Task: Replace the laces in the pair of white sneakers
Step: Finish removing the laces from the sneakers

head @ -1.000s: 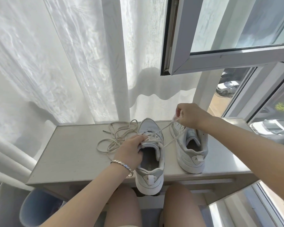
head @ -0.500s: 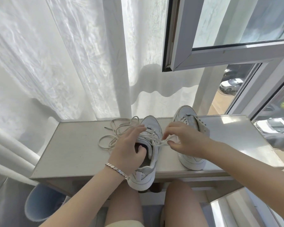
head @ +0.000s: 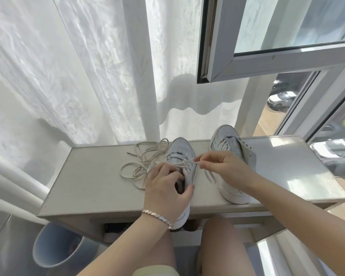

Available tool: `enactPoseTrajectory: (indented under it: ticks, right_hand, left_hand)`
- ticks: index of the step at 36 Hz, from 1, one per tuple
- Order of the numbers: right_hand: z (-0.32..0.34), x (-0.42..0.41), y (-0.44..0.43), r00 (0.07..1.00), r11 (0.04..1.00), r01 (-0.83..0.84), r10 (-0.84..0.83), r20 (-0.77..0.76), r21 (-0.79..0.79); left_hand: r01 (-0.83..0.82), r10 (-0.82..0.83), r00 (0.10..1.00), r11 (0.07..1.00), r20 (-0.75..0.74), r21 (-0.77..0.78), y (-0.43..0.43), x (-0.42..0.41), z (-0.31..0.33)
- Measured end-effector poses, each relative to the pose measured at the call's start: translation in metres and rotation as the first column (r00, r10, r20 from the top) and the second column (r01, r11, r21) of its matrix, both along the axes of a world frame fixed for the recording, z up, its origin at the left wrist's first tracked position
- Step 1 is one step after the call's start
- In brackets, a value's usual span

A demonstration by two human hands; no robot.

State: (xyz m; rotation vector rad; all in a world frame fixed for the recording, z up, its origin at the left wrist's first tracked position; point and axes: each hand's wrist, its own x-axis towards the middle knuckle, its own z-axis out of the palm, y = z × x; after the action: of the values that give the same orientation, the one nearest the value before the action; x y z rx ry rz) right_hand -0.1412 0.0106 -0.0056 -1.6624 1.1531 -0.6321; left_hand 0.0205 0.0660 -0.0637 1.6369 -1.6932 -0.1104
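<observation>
On the ledge (head: 88, 176), the left hand (head: 165, 194) grips the near sneaker (head: 180, 148) at its opening while the right hand (head: 225, 168) pinches its lace tip (head: 194, 160). Lacing, I think; next, poke it through the next hole.

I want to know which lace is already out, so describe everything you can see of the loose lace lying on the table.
The loose lace is a long, thin, off-white cord, cloth by its look. It lies slack in tangled, overlapping loops on the pale table, just left of the sneaker that the left hand grips. One end with a darker tip points left near the table's far edge. Its rightmost loops reach that hand's fingers; whether they touch cannot be told.
</observation>
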Motion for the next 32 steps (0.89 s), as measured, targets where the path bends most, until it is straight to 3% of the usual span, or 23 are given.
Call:
enactPoseTrajectory:
  ticks: [1, 3, 6, 9, 11, 14, 17, 21, 27, 32]
  right_hand:
    - [0.006, -0.002, -0.001, 1.0, 1.0, 0.002, -0.002, -0.011, 0.02]
    - [0.016, -0.009, -0.005, 0.973, 0.996, 0.008, -0.027, -0.228, -0.083]
    - [0.025, -0.021, -0.013, 0.781, 0.976, -0.062, -0.082, -0.619, -0.208]
    - [0.026, -0.021, -0.018, 0.607, 0.971, -0.159, -0.046, -0.793, -0.178]
    - [0.026, -0.012, -0.019, 0.623, 0.94, -0.223, -0.068, -0.779, -0.26]
    - [0.029, 0.013, -0.018, 0.789, 0.881, -0.266, -0.035, -0.614, -0.392]
    - [0.027, 0.043, -0.019, 0.885, 0.901, -0.284, 0.113, -0.452, -0.329]
    - [0.016, 0.071, -0.027, 0.856, 0.904, -0.357, 0.216, -0.469, -0.234]
    - [0.014, 0.085, -0.038, 0.799, 0.9, -0.4, 0.249, -0.547, -0.174]
    - [0.021, 0.087, -0.034, 0.846, 0.923, -0.385, 0.357, -0.395, 0.01]
  left_hand:
    - [0.006, -0.006, 1.0, 1.0, -0.023, -0.001, -0.001, -0.001, -0.001]
    - [0.017, -0.019, 0.997, 0.999, -0.069, -0.029, 0.0, -0.002, -0.002]
    - [0.035, -0.051, 0.986, 0.994, -0.158, -0.1, 0.005, -0.004, -0.003]
    - [-0.018, -0.018, 0.957, 0.992, -0.291, -0.124, 0.012, -0.005, -0.001]
    - [-0.103, 0.072, 0.934, 0.992, -0.349, -0.072, 0.016, -0.005, 0.003]
    - [-0.188, 0.232, 0.835, 0.973, -0.499, 0.137, 0.017, -0.002, 0.011]
    - [-0.173, 0.303, 0.731, 0.949, -0.612, 0.263, 0.013, 0.006, 0.019]
    - [-0.05, 0.267, 0.695, 0.944, -0.667, 0.326, 0.007, 0.01, 0.026]
    - [-0.028, 0.269, 0.688, 0.938, -0.674, 0.346, 0.002, 0.019, 0.031]
    - [0.023, 0.207, 0.671, 0.954, -0.712, 0.3, 0.007, 0.02, 0.03]
